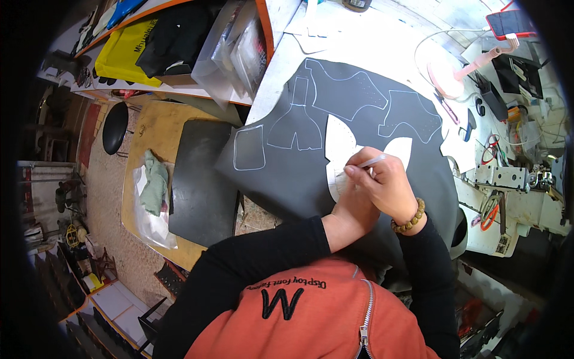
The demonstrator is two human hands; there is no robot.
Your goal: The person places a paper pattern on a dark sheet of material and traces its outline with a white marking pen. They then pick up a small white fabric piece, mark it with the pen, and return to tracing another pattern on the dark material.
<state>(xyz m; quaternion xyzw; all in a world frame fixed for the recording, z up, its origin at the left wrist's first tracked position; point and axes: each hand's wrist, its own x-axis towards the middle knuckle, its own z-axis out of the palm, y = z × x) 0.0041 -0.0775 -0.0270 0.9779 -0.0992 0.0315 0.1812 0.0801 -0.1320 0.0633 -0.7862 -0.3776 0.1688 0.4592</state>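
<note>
A large dark grey sheet of leather-like material (272, 176) covers the table, with several shapes outlined on it in white. On it lies a white card template (336, 137) with rounded lobes. My right hand (387, 182) is closed around a slim white pen (373, 161), held over the template. Crossing beneath it, my left hand (354, 210) rests on the template's lower part. My right hand hides the left fingers, and the two hands cover the middle of the template.
Right of the sheet lie another white template (459, 148), orange-handled scissors (490, 214) and a pink stand (447, 81). On the left, a wooden table (134, 173) bears a black sheet (203, 179) and a green cloth (154, 185). Shelves with a yellow bag (125, 54) stand behind.
</note>
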